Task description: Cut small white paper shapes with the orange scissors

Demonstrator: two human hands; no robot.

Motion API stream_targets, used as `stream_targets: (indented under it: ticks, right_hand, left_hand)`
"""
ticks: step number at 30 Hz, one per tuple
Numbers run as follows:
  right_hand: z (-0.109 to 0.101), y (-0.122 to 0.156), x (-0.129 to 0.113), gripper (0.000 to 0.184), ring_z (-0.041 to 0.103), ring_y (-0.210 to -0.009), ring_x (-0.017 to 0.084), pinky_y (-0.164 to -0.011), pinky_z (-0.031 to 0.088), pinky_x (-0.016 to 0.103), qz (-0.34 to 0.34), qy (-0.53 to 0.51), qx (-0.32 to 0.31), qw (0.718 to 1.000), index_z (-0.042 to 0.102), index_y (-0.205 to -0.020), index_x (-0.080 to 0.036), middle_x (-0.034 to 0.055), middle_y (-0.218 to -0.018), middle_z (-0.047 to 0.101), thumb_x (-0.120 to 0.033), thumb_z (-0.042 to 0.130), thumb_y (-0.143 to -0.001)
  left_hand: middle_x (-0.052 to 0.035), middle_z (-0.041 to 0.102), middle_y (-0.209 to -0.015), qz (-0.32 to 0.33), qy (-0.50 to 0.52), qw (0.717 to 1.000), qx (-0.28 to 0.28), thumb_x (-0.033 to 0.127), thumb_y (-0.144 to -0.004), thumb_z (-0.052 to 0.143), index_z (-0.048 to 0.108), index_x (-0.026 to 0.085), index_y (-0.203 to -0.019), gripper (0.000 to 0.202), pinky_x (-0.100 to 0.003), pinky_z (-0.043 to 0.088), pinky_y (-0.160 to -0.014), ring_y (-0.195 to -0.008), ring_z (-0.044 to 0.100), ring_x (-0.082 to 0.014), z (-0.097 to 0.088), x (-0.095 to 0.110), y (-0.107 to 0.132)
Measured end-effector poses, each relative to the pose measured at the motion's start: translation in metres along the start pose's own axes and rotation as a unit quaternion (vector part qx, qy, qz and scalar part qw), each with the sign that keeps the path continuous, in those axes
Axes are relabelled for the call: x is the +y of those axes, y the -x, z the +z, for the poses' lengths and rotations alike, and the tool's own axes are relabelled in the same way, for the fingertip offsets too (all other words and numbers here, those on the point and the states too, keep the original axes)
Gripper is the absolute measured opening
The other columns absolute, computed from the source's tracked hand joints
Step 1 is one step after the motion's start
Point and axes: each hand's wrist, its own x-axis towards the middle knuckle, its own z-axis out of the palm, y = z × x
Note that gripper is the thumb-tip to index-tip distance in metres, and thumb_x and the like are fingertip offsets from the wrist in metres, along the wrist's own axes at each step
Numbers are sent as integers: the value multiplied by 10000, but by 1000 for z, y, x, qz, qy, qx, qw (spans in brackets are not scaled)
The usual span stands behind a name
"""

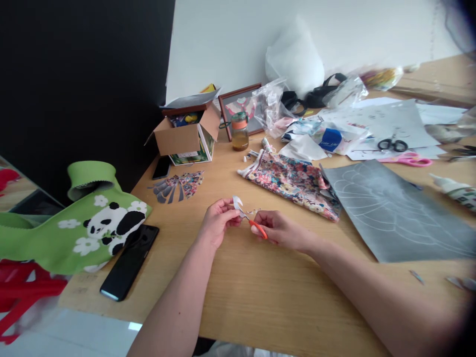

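Between the thumb and fingers of my left hand (220,221) is a small pale grey-white cut piece (237,202); whether it is paper or fabric I cannot tell. My right hand (274,228) grips a pair of small scissors (262,231) by their orange handles. The blades point up and left and meet the pale piece beside my left fingertips. A few tiny scraps (254,211) lie on the table just behind the scissors. Farther left, a fan of cut grey and floral pieces (178,186) is spread on the wood.
Folded floral fabric (293,181) and a grey sheet with white line drawing (397,213) lie to the right. Black scissors (392,144) and pink scissors (411,159) are behind. At left are a phone (130,263), a green panda item (100,223), an open box (189,131) and a jar (240,133).
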Motion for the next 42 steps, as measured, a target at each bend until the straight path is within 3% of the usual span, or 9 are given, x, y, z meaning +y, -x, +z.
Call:
stream_targets:
  ticks: [11,25,42]
  right_hand:
    - [-1,1,0,504,354,-498,83,-454,260,235,3,-1,-8,1000,506,-754,-196,-59,-580,456,-683,634,-773]
    - [-1,1,1,525,361,-491,82,-457,263,236,-2,-2,-17,1000,499,-755,-195,-61,-575,456,-707,610,-784]
    - [-2,1,7,500,387,-502,80,-435,265,217,0,-9,-27,1000,514,-800,-183,-24,-648,524,-676,594,-834]
  left_hand:
    - [-26,674,-668,2,-1,1000,13,140,-551,758,657,110,-869,334,-212,456,-506,-509,574,-96,-2,1,-2]
    - [-25,680,-635,-2,2,1000,11,148,-510,788,638,105,-899,419,-203,439,-497,-485,562,-92,-2,1,-1]
    - [-29,685,-675,0,-5,1000,-9,140,-526,793,648,112,-899,402,-225,456,-542,-517,576,-99,-1,-1,0]
